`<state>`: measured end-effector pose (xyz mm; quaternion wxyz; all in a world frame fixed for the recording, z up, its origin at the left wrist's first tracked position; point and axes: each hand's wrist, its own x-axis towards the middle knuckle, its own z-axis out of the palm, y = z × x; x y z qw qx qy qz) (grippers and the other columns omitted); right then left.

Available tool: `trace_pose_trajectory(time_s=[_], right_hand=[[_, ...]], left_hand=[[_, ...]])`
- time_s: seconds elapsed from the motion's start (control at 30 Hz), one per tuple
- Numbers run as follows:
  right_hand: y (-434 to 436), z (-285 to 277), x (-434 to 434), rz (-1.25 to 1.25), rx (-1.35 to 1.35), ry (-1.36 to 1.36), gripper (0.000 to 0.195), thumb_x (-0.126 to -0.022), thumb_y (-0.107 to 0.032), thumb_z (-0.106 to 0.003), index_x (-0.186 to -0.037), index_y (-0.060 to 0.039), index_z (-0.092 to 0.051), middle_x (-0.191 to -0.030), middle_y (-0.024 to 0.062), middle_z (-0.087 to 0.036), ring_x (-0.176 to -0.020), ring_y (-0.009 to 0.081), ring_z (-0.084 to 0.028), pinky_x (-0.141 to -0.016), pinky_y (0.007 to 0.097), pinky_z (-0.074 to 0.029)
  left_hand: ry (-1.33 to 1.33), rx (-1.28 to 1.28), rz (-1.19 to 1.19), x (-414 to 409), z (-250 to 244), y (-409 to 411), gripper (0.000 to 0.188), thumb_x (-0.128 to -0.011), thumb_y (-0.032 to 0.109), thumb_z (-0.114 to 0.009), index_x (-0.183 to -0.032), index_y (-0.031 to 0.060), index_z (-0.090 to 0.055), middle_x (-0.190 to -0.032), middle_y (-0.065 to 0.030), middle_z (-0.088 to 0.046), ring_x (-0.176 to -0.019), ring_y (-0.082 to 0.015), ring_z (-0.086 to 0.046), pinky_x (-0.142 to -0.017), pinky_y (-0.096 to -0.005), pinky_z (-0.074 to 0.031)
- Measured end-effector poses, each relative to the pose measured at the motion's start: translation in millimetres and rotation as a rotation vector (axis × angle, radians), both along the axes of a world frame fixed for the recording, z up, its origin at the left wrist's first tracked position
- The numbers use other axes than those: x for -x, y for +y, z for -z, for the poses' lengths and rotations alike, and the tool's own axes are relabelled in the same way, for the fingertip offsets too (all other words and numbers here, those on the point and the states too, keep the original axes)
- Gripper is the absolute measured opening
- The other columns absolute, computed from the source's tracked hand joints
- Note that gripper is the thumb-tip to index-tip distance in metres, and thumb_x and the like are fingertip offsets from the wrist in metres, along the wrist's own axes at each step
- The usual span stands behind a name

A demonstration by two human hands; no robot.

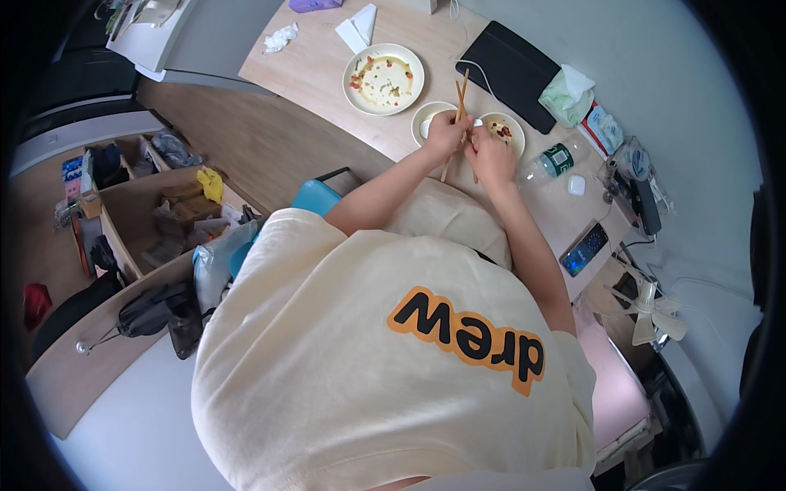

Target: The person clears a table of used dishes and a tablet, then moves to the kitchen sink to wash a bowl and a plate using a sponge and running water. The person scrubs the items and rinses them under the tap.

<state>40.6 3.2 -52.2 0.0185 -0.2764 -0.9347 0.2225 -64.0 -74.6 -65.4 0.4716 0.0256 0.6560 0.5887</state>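
Observation:
Two wooden chopsticks (462, 101) cross each other between my hands above two small bowls. My left hand (447, 133) has its fingers closed around them, over the left white bowl (419, 112), in which a white piece, perhaps a spoon, shows. Fingers of my right hand (491, 154) pinch the chopsticks lower down, at the near edge of the right bowl (521, 136). That bowl holds sauce and red bits; a small white piece shows by the right fingertips. A larger white plate (384, 105) with sauce and food scraps lies to the left.
A clear plastic bottle (556, 161) lies right of the bowls, near a white case (576, 185) and a phone (584, 249). Behind are a black flat object (506, 73) and a tissue pack (568, 98). Crumpled tissue (281, 38) and folded paper (359, 29) lie at the back left.

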Motion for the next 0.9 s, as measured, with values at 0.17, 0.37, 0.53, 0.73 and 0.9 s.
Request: trace_pose_trajectory(time_s=[0.17,0.37,0.53,0.73,0.9], right_hand=[[2.0,-14.3,2.3,0.056,0.26,0.163,0.016,-0.081,-0.023,-0.06,-0.08,-0.0081,-0.066,-0.074,0.0125,-0.063,-0.069,0.0331,-0.063,-0.062,0.0421,-0.05],[-3.4,-27.4,5.3,0.087,0.277,0.516,0.021,-0.086,-0.022,-0.057,-0.088,-0.0034,-0.066,-0.086,0.0161,-0.062,-0.081,0.033,-0.061,-0.071,0.041,-0.048],[-33.0,-25.4,12.2,0.065,0.396,0.393,0.02,-0.087,-0.014,-0.052,-0.099,0.0025,-0.053,-0.092,0.0211,-0.062,-0.085,0.0392,-0.06,-0.075,0.0459,-0.047],[-10.4,-15.6,1.6,0.295,0.449,0.423,0.019,-0.083,-0.01,-0.053,-0.099,-0.0046,-0.062,-0.083,0.0171,-0.064,-0.077,0.036,-0.062,-0.069,0.0442,-0.048],[43.1,-10.7,-29.7,0.527,0.189,0.198,0.022,-0.081,-0.019,-0.053,-0.09,-0.0033,-0.066,-0.08,0.019,-0.065,-0.077,0.0358,-0.063,-0.071,0.0453,-0.048]], left_hand=[[-0.047,-0.119,-0.085,-1.6,-5.2,-0.2,0.029,-0.097,0.031,-0.049,-0.094,0.0041,-0.059,-0.071,-0.0016,-0.055,-0.055,-0.0071,-0.048,-0.05,-0.0211,-0.042],[-0.112,-0.368,-0.178,-4.7,-33.4,-4.8,0.027,-0.101,0.027,-0.039,-0.095,0.0062,-0.056,-0.07,0.0008,-0.048,-0.059,-0.0072,-0.045,-0.057,-0.0234,-0.042],[-0.06,-0.299,-0.156,-14.0,-42.8,-8.7,0.025,-0.101,0.023,-0.037,-0.098,0.0071,-0.055,-0.077,-0.0007,-0.051,-0.065,-0.0074,-0.047,-0.058,-0.0227,-0.04],[1.011,-0.109,0.351,5.9,-32.5,-28.1,0.046,-0.086,0.027,-0.059,-0.123,-0.0001,-0.051,-0.109,-0.0222,-0.055,-0.105,-0.0331,-0.05,-0.094,-0.0408,-0.037],[1.473,0.1,0.503,29.8,-28.7,-56.4,0.071,-0.076,0.042,-0.069,-0.125,-0.0032,-0.045,-0.123,-0.0269,-0.042,-0.112,-0.0415,-0.04,-0.098,-0.0501,-0.031]])
